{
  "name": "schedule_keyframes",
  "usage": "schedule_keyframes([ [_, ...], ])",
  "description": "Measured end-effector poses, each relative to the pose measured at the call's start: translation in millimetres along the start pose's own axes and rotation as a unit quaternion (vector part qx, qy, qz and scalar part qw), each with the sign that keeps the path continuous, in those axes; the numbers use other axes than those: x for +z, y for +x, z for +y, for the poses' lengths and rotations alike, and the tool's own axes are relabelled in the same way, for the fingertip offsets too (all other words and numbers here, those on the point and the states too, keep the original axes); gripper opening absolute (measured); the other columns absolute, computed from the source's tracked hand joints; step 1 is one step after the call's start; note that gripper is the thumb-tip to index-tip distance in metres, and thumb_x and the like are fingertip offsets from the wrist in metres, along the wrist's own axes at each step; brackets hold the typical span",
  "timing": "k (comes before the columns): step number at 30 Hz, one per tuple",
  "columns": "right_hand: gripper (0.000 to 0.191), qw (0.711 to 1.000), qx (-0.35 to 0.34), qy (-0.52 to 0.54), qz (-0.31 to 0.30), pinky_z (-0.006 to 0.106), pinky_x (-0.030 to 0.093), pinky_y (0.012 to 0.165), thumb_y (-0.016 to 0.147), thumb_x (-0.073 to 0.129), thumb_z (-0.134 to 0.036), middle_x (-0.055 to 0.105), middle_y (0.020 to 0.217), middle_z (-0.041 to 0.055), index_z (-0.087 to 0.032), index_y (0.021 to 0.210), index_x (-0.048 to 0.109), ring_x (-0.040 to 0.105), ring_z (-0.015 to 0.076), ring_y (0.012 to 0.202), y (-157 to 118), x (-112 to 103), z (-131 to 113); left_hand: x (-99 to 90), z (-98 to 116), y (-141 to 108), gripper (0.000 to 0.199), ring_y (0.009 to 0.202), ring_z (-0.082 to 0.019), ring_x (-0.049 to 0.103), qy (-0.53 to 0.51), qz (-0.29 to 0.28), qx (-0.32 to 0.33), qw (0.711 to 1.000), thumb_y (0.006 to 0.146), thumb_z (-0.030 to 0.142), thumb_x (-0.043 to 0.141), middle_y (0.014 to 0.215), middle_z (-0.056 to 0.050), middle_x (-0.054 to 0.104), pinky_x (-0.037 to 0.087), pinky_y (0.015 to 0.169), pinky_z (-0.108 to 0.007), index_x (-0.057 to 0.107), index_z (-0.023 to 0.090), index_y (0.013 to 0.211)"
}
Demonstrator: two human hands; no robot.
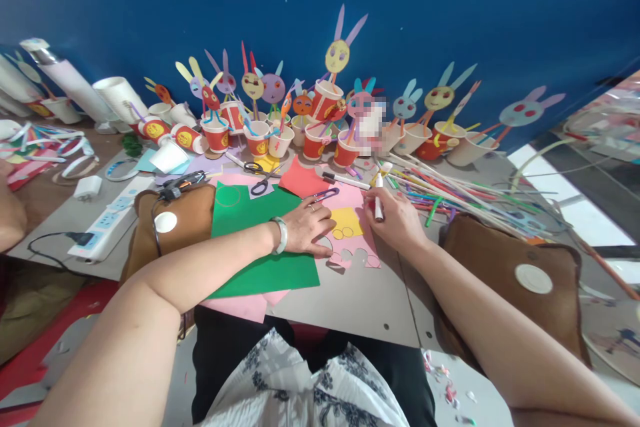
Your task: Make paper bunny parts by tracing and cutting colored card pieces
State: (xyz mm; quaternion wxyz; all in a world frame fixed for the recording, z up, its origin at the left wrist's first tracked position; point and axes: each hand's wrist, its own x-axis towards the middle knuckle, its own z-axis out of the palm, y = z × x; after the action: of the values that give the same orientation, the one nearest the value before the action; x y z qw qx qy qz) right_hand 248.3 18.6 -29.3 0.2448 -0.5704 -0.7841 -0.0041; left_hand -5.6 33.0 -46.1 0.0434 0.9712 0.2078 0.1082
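Observation:
My left hand point(305, 225) lies flat with its fingers spread, on the right part of a green sheet point(260, 273) and the edge of pink paper point(357, 200). Pinched in my right hand point(395, 217) is a white marker point(379, 197), held upright over the pink paper's right side. Between the hands sits a small yellow paper point(350, 219) with circles drawn on it. Cut-out curves run along the pink paper's lower edge. Beyond my left hand are a red sheet point(303, 180), a dark blue clip-like item point(326, 194) and a pair of scissors point(263, 183).
Paper cups point(327, 101) with rabbit-face figures line the blue wall. Pipe cleaners point(450, 183) lie at the right. Two brown cushions point(510, 280) point(193, 213) flank the work area. A power strip point(113, 220) is at the left, near another person's arm point(10, 213).

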Motion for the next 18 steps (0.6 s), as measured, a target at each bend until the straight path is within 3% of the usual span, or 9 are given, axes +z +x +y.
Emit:
schedule_keyframes([
  [18,0.019,0.999,0.024,-0.022,-0.024,0.039,0.043,0.069,0.084,0.055,-0.031,0.070,0.078,0.0068,-0.022,0.100,0.062,0.062,0.0266,0.069,0.2,-4.5,-2.9,0.3,-0.2,-0.1,0.062,0.109,-0.032,0.057,-0.010,0.002,-0.010,1.000,0.086,0.066,0.059,0.113,-0.015,0.064,0.028,0.115,-0.056,0.067,0.015,0.119],
])
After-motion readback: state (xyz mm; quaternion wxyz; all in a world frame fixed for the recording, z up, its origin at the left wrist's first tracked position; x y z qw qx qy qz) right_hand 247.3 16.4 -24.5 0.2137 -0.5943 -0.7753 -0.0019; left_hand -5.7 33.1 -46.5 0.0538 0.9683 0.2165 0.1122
